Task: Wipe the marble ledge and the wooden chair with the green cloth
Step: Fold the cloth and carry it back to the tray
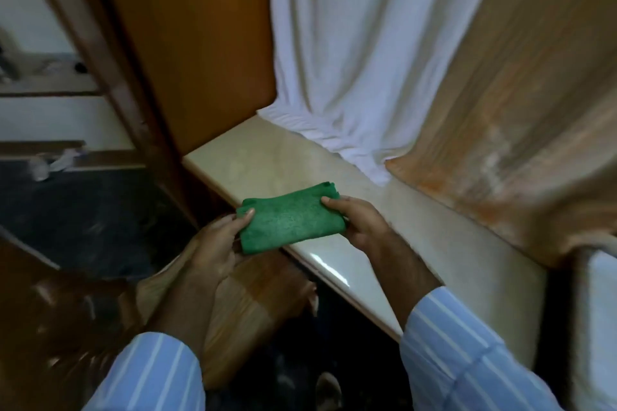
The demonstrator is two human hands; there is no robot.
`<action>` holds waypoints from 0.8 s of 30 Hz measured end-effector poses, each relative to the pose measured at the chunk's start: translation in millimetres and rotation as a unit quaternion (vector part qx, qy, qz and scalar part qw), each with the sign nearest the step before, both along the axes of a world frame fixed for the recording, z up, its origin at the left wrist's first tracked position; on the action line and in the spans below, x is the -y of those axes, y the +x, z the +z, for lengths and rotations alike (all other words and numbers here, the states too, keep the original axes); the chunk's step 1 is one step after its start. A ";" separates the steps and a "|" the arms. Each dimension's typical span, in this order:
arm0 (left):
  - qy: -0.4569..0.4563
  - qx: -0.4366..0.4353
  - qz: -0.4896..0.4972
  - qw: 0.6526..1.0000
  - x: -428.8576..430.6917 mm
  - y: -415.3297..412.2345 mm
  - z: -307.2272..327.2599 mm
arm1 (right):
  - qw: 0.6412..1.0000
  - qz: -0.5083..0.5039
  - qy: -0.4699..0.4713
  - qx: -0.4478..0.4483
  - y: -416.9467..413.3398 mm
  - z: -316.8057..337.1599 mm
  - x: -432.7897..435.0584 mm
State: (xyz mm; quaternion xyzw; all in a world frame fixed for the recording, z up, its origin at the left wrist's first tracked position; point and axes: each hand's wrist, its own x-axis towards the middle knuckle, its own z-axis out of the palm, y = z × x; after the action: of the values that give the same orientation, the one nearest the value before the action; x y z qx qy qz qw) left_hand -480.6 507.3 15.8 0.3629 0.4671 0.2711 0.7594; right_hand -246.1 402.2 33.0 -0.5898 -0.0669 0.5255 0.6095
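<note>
The green cloth (292, 217) was folded into a thick rectangle and held flat in the air over the front edge of the marble ledge (384, 227). The ledge was pale cream, glossy, running along the curtains. The wooden chair (247, 304) stood just below, seat light-grained.

Your view is dim and warm-toned, with the brightest area at the white curtain (350, 53), where soft light comes through the fabric. You get a small streak of glare on the marble ledge (329, 265) near its front edge. Your lower left corner falls into deep shadow and smears with motion blur, and the orange curtain (521, 130) on your right is blurred too. Straight lines bow toward the edges from the wide lens. The green cloth (290, 218) stays fairly sharp.
</note>
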 end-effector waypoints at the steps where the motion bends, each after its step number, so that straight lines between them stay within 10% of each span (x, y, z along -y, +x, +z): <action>1: 0.006 -0.001 -0.022 1.000 10.2 16.5 2.3 | 1.000 -0.020 0.002 0.004 12.2 2.1 20.0; 24: 0.063 -0.018 -0.393 0.917 356.9 343.3 39.5 | 0.915 -0.299 -0.161 0.219 224.4 36.2 498.4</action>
State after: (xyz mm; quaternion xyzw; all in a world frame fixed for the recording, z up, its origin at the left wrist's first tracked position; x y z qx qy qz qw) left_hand -137.4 150.5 55.3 0.5691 0.2826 -0.0270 0.7717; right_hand -21.7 -96.2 69.2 -0.7729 0.0661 0.1799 0.6049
